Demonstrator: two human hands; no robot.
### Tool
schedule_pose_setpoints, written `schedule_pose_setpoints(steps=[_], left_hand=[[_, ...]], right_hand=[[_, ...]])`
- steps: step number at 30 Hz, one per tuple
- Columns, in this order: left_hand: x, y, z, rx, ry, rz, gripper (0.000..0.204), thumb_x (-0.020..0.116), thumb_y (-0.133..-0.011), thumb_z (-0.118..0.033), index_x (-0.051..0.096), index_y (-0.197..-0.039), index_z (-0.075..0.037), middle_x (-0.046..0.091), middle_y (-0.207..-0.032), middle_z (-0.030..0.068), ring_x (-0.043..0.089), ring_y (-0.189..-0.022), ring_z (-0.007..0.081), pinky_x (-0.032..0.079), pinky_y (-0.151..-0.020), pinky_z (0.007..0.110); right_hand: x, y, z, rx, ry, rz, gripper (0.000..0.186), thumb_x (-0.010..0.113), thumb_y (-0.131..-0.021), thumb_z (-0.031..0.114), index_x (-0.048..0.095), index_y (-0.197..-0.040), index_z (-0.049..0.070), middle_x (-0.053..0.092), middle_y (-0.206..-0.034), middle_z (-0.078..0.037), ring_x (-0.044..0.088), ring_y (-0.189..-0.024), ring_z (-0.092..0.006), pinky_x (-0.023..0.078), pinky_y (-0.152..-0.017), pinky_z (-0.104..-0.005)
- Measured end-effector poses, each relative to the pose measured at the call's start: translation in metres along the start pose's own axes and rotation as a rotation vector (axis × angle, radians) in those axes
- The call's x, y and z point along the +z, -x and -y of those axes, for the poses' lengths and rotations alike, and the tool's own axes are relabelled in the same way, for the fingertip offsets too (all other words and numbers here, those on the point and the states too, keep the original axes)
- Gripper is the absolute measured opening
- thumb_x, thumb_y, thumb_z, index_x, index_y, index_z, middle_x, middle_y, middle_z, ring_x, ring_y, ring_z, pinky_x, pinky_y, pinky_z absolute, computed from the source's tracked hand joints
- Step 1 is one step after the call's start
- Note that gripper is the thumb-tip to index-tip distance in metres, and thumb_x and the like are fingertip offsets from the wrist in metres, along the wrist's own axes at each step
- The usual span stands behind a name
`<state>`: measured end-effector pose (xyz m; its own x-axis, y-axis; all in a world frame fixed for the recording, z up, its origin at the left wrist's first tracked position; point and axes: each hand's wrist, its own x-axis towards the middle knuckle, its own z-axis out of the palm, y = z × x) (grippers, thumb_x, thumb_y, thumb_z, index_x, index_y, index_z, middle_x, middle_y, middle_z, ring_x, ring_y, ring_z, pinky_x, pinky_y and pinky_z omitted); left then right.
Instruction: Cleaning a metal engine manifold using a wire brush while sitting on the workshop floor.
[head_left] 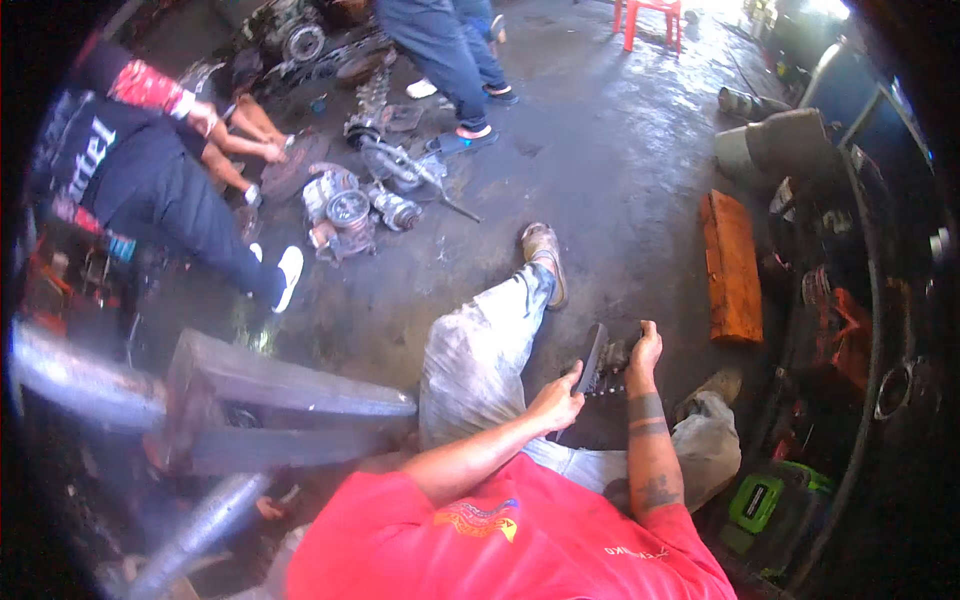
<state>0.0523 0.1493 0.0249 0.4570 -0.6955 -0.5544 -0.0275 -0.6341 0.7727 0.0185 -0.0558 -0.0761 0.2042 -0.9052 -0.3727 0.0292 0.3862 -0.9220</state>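
Note:
In front of my lap is a dark part [594, 362] with a long flat edge and a row of small shiny bits. I cannot make out its exact kind. My left hand [560, 403] is closed on its near-left side, thumb along the flat edge. At its far-right side my right hand [646, 350] is closed, with the fingers bent inward. Whether the right fingers grip this same part or a smaller piece is hidden. Below the hands are my pale, stained trousers [475, 345]; one sandalled foot [543, 255] is stretched forward.
An orange metal box [732, 268] lies to the right, near a grey bucket [775, 145] and a green-and-black case [765, 510]. At left stands a heavy metal frame [290, 385]. Greasy machine parts [345, 205] lie ahead, with other people [165, 190] around them. A red stool [650, 15] stands far off.

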Motion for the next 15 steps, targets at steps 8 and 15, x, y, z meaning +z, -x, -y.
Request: schedule_pose_setpoints(steps=[8, 15], left_hand=[[0.017, -0.036, 0.03, 0.152, -0.127, -0.215, 0.06, 0.053, -0.089, -0.017, 0.03, -0.144, -0.007, 0.055, -0.123, 0.0268, 0.055, -0.11, 0.036, 0.044, -0.092, 0.037], [0.015, -0.044, 0.058, -0.036, 0.193, -0.145, 0.064, 0.059, -0.086, -0.016, 0.033, -0.143, -0.006, 0.065, -0.093, 0.0169, 0.061, -0.063, 0.0216, 0.049, -0.056, 0.035]], right_hand=[[0.009, 0.034, 0.009, -0.004, -0.065, -0.129, 0.037, 0.056, -0.085, 0.027, 0.061, -0.107, -0.003, 0.06, -0.108, -0.009, 0.053, -0.103, -0.0214, 0.039, -0.093, -0.0343], [0.008, 0.026, -0.007, -0.098, -0.052, -0.026, 0.034, 0.054, -0.089, 0.027, 0.063, -0.101, -0.004, 0.063, -0.103, -0.013, 0.056, -0.099, -0.0235, 0.04, -0.09, -0.0345]])
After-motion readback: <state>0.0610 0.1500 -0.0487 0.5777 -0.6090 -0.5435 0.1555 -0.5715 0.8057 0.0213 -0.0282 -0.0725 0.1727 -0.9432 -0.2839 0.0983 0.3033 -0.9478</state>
